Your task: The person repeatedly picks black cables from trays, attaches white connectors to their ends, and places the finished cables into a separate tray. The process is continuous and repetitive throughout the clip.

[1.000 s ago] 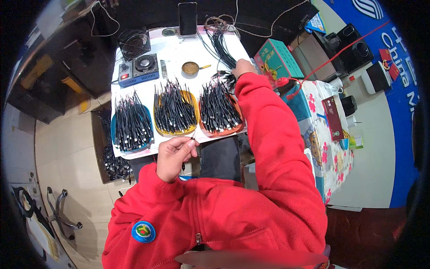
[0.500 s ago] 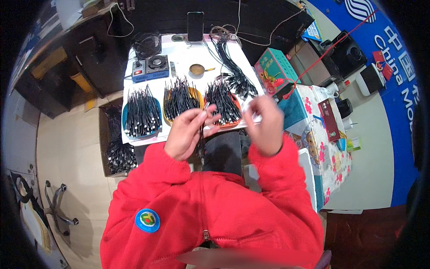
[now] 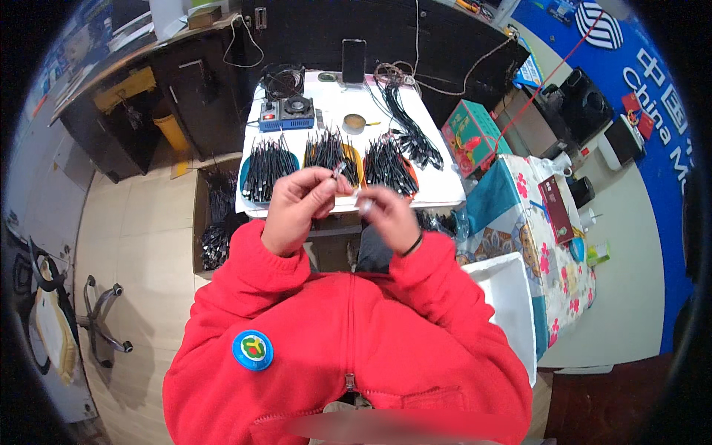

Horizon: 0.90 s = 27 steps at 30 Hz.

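My left hand [image 3: 295, 208] is closed in a pinch on a short cable [image 3: 340, 169], whose pale, shiny end shows above the fingertips. Close by on its right, my right hand [image 3: 393, 219] has its fingers bent together. A small whitish spot shows at those fingertips, too blurred to name. Both hands hover over the near edge of a white table [image 3: 326, 100]. Just beyond them stand a blue tray [image 3: 297, 158], a yellow tray [image 3: 360, 162] and an orange tray [image 3: 412, 172], each filled with short black cables.
Farther back are a blue heating device [image 3: 285, 117], a round tin [image 3: 354, 122], a phone [image 3: 354, 61] and a bundle of black cables [image 3: 415, 137]. A cardboard box [image 3: 199, 222] of cables sits at left below. On the right are a white foam box [image 3: 515, 297] and a green carton [image 3: 471, 133].
My right hand has moved left and come close to my left hand. My left hand has turned, raising the cable's end. The whole view has shifted, with the table now farther right.
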Each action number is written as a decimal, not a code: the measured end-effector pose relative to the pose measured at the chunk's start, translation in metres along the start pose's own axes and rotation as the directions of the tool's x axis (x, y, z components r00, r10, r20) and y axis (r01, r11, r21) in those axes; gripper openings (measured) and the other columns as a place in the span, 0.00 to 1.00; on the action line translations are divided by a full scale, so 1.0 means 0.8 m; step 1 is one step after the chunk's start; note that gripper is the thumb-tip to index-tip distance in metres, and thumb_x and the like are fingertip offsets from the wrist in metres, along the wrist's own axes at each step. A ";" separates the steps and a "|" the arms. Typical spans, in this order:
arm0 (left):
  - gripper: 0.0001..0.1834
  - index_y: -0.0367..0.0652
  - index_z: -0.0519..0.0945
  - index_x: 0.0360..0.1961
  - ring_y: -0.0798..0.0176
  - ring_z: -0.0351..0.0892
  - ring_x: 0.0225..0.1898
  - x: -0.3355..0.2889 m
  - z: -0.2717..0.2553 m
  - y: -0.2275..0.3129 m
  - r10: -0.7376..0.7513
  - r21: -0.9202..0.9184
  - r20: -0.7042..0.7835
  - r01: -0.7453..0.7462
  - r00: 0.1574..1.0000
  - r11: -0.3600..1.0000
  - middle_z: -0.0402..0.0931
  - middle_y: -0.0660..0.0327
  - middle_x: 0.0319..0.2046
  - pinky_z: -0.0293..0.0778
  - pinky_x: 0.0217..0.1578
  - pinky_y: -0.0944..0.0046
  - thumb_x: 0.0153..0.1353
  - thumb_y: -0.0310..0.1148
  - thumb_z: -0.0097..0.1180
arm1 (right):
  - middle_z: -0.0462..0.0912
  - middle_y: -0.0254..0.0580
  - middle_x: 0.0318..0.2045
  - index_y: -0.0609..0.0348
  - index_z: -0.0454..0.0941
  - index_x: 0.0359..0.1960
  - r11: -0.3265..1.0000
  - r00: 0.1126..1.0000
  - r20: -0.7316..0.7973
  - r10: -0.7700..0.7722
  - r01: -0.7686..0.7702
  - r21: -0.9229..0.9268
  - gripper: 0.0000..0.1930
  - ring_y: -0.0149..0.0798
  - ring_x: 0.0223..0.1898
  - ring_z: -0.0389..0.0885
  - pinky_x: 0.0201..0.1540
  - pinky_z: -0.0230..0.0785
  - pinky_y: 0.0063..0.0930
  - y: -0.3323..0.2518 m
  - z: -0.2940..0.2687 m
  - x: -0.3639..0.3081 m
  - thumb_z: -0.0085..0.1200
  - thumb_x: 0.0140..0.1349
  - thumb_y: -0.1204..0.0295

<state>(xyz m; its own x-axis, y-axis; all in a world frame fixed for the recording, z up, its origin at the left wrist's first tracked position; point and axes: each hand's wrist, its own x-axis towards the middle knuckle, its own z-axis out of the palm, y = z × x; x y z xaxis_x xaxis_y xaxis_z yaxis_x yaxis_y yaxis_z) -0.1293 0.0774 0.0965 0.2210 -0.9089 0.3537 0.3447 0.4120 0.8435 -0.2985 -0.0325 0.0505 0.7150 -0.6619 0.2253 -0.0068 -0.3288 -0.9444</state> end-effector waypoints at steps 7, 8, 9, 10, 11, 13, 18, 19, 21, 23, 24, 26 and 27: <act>0.10 0.33 0.79 0.37 0.79 0.62 0.22 -0.033 0.025 -0.001 -0.173 0.003 0.180 0.176 0.968 0.984 0.76 0.66 0.29 0.57 0.21 0.77 0.65 0.30 0.51 | 0.80 0.36 0.35 0.67 0.76 0.43 0.930 0.996 0.016 -0.092 0.080 0.358 0.11 0.26 0.37 0.77 0.42 0.71 0.19 -0.094 -0.018 0.029 0.56 0.60 0.77; 0.10 0.33 0.79 0.37 0.79 0.62 0.22 -0.035 0.026 -0.001 -0.197 -0.013 0.204 0.203 0.959 0.979 0.76 0.66 0.29 0.57 0.21 0.77 0.65 0.30 0.51 | 0.80 0.35 0.34 0.67 0.76 0.42 0.916 0.993 0.035 -0.112 0.090 0.390 0.10 0.25 0.37 0.77 0.41 0.71 0.19 -0.097 -0.017 0.027 0.56 0.59 0.78; 0.11 0.33 0.80 0.38 0.79 0.62 0.21 -0.035 0.028 -0.003 -0.205 -0.053 0.202 0.220 0.958 0.974 0.77 0.65 0.28 0.57 0.21 0.77 0.65 0.30 0.51 | 0.80 0.35 0.34 0.67 0.76 0.40 0.921 0.997 0.015 -0.081 0.069 0.384 0.09 0.25 0.36 0.77 0.41 0.70 0.18 -0.098 -0.016 0.025 0.56 0.59 0.78; 0.11 0.33 0.80 0.38 0.79 0.63 0.21 -0.036 0.028 -0.004 -0.213 -0.022 0.179 0.221 0.960 0.975 0.77 0.65 0.28 0.58 0.21 0.78 0.65 0.30 0.50 | 0.80 0.34 0.33 0.66 0.77 0.39 0.916 0.997 0.003 -0.079 0.071 0.394 0.08 0.24 0.35 0.77 0.40 0.70 0.18 -0.098 -0.015 0.021 0.56 0.59 0.78; 0.11 0.33 0.80 0.38 0.79 0.63 0.21 -0.035 0.027 -0.005 -0.221 0.010 0.155 0.222 0.963 0.975 0.78 0.65 0.28 0.58 0.21 0.78 0.65 0.30 0.50 | 0.80 0.34 0.32 0.66 0.77 0.38 0.918 0.999 -0.016 -0.052 0.054 0.393 0.07 0.24 0.35 0.77 0.39 0.70 0.17 -0.097 -0.015 0.018 0.56 0.59 0.79; 0.11 0.34 0.81 0.39 0.78 0.67 0.21 -0.031 0.026 -0.007 -0.170 0.054 0.020 0.169 0.985 0.984 0.80 0.62 0.28 0.60 0.21 0.79 0.66 0.30 0.49 | 0.80 0.33 0.32 0.65 0.77 0.37 0.929 0.991 -0.088 -0.102 0.126 0.348 0.06 0.23 0.34 0.76 0.38 0.69 0.17 -0.095 -0.014 0.009 0.56 0.58 0.80; 0.10 0.32 0.80 0.41 0.72 0.77 0.25 -0.017 0.032 -0.015 -0.039 0.034 -0.186 0.046 0.982 0.998 0.81 0.59 0.31 0.70 0.24 0.76 0.64 0.28 0.52 | 0.77 0.31 0.27 0.64 0.77 0.36 0.935 0.937 -0.224 -0.268 0.309 0.174 0.05 0.22 0.29 0.74 0.31 0.65 0.15 -0.080 0.004 -0.006 0.55 0.58 0.80; 0.10 0.32 0.80 0.41 0.72 0.78 0.25 -0.019 0.034 -0.017 -0.039 0.090 -0.164 0.054 0.986 0.994 0.81 0.59 0.31 0.70 0.24 0.76 0.64 0.28 0.52 | 0.76 0.32 0.25 0.63 0.78 0.33 0.937 0.925 -0.244 -0.291 0.327 0.122 0.03 0.22 0.26 0.72 0.28 0.63 0.16 -0.077 0.008 -0.004 0.56 0.57 0.79; 0.11 0.32 0.79 0.43 0.72 0.77 0.23 -0.023 0.039 -0.025 -0.072 0.186 -0.146 0.099 0.987 0.978 0.80 0.60 0.29 0.71 0.24 0.75 0.64 0.28 0.52 | 0.76 0.37 0.25 0.63 0.79 0.30 0.940 0.904 -0.262 -0.337 0.337 -0.046 0.04 0.29 0.24 0.73 0.27 0.65 0.21 -0.072 0.010 -0.004 0.58 0.54 0.76; 0.11 0.32 0.79 0.43 0.73 0.76 0.24 -0.026 0.034 -0.033 -0.097 0.203 -0.140 0.124 0.985 0.971 0.79 0.62 0.26 0.70 0.25 0.75 0.65 0.28 0.50 | 0.78 0.41 0.27 0.64 0.79 0.30 0.939 0.900 -0.270 -0.344 0.326 -0.109 0.06 0.34 0.27 0.77 0.31 0.70 0.26 -0.069 0.007 -0.009 0.58 0.52 0.75; 0.11 0.32 0.79 0.42 0.72 0.75 0.24 -0.022 0.027 -0.035 -0.110 0.308 -0.072 0.127 0.991 0.943 0.78 0.62 0.26 0.69 0.25 0.75 0.66 0.28 0.48 | 0.78 0.43 0.28 0.64 0.78 0.30 0.950 0.906 -0.288 -0.311 0.302 -0.075 0.06 0.35 0.28 0.78 0.32 0.70 0.27 -0.068 0.010 -0.012 0.57 0.52 0.74; 0.11 0.31 0.78 0.43 0.72 0.74 0.26 -0.026 0.020 -0.047 -0.103 0.316 -0.132 0.141 0.986 0.938 0.78 0.61 0.28 0.68 0.29 0.74 0.66 0.27 0.48 | 0.78 0.44 0.27 0.64 0.78 0.29 0.958 0.938 -0.310 -0.153 0.218 0.186 0.06 0.39 0.29 0.79 0.33 0.71 0.30 -0.064 0.014 -0.025 0.57 0.52 0.74; 0.11 0.30 0.78 0.43 0.72 0.74 0.28 -0.028 0.017 -0.056 -0.070 0.318 -0.160 0.118 0.985 0.941 0.78 0.62 0.30 0.68 0.29 0.74 0.65 0.26 0.48 | 0.77 0.45 0.26 0.63 0.78 0.29 0.956 0.926 -0.323 -0.195 0.252 0.148 0.06 0.42 0.30 0.79 0.33 0.71 0.33 -0.061 0.014 -0.031 0.56 0.52 0.74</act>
<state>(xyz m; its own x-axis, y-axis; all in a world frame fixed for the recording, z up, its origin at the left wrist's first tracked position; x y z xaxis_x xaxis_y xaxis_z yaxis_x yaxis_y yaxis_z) -0.1621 0.0788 0.0560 0.3391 -0.9135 0.2247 0.0600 0.2593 0.9639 -0.3080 0.0073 0.0880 0.4382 -0.7664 0.4697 0.2778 -0.3815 -0.8816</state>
